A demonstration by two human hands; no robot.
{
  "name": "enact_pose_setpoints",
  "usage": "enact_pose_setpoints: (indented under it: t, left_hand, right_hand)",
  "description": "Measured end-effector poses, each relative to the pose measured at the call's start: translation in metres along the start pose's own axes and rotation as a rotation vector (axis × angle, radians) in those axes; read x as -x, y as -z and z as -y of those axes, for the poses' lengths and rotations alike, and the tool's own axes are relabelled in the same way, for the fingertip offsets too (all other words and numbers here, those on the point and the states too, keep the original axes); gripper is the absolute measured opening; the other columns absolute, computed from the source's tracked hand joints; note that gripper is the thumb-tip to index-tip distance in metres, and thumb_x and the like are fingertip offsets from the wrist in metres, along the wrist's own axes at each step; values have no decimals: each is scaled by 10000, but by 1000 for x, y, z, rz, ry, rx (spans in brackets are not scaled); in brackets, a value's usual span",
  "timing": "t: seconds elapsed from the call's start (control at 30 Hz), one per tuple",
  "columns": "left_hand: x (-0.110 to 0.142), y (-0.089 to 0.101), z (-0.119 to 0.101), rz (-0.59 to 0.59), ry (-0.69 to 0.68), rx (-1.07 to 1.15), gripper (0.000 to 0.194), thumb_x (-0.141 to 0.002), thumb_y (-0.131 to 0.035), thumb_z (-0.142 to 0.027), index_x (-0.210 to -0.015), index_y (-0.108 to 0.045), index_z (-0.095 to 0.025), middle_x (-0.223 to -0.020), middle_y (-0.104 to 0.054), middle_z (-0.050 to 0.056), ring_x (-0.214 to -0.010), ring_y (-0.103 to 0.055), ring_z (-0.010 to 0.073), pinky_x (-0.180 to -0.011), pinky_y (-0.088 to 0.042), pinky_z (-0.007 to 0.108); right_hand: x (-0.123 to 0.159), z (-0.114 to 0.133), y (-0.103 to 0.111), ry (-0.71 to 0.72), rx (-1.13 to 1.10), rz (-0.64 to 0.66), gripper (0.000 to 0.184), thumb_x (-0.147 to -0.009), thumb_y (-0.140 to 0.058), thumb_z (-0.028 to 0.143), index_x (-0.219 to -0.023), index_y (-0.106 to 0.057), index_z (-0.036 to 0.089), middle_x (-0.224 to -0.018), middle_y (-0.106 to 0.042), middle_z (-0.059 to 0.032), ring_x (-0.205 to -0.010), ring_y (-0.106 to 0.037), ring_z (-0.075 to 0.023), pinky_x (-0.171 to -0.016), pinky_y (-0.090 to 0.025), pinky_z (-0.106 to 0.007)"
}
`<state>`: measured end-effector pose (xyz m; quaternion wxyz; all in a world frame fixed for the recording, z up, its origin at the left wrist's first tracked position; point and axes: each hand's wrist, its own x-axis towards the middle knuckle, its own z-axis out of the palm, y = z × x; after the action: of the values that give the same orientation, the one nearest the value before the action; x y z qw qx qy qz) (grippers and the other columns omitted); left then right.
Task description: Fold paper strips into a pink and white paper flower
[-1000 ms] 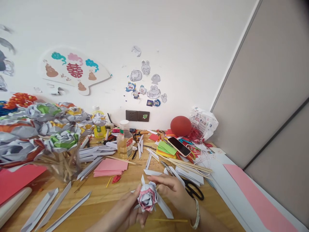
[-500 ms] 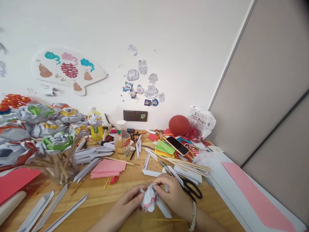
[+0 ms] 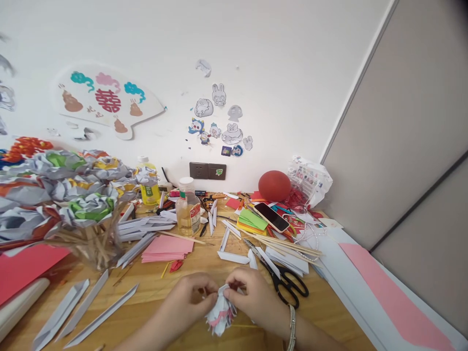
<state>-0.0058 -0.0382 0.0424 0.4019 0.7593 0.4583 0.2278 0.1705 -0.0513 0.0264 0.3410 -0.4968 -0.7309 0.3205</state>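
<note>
Head view, left hand, right hand, narrow grip, both pinching white-and-pink paper flower.

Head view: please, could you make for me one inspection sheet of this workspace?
Surface: wooden table, strewn with white folded strips.
Job's things: pink-and-white paper flower, in the hands.
Clutter: scissors, phone, clear bottle, red rounded object, pink paper stack; many larger paper flowers at left.
Hands: left hand and right hand both hold the flower, fingers at its upper end.
Cables: nothing clearly seen.
Surroundings: white wall with cutouts and socket panel; grey partition at right.
</note>
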Motion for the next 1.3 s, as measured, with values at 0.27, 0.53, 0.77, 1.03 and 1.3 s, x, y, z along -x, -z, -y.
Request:
enact_pose_setpoints:
  t: [0.27, 0.53, 0.77, 1.03, 1.3]
  left_hand:
    - [0, 7, 2, 123, -117, -198, 204, -761, -491, -197, -683, -673, -146, -714, -681, 42, -671, -602, 152, -614, -420, 204]
    - [-1, 8, 1, 59, -128, -401, 190, -744, -482, -99, -618, -616, -147, -668, -634, 34, -629, -571, 140, -566, -364, 191]
    - [-4, 8, 11, 49, -94, -354, 162, -704, -490, -100, -571, -566, -154, -635, -594, 12, -599, -528, 130, -549, -336, 186]
    - [-14, 4, 34, 59, 13, -105, 226, -750, -455, -229, -608, -606, -138, -560, -515, -30, -531, -430, 119, -499, -304, 199]
    - [-14, 8, 33, 9, 18, -108, 175, -708, -468, -180, -544, -526, -158, -534, -427, -57, -528, -373, 107, -490, -255, 208]
  right_hand:
    - [-5, -1, 1, -97, -142, 165, 37, -688, -655, 159, -702, -672, 130, -600, -550, 34, -560, -477, -86, -506, -345, -165]
    - [-30, 3, 17, 14, 147, 460, 105, -707, -641, 202, -624, -656, 141, -503, -451, 72, -486, -377, -60, -456, -258, -170]
    - [-48, 10, 9, 104, 425, 503, 98, -679, -624, 196, -589, -635, 160, -489, -421, 78, -485, -367, -65, -448, -215, -193]
    - [-62, 8, 11, 11, 283, 551, 113, -691, -634, 166, -581, -613, 146, -491, -447, 78, -496, -403, -65, -441, -252, -169]
    - [-85, 27, 16, -64, 393, 742, 70, -643, -658, 162, -581, -627, 155, -466, -460, 82, -484, -417, -72, -435, -271, -174]
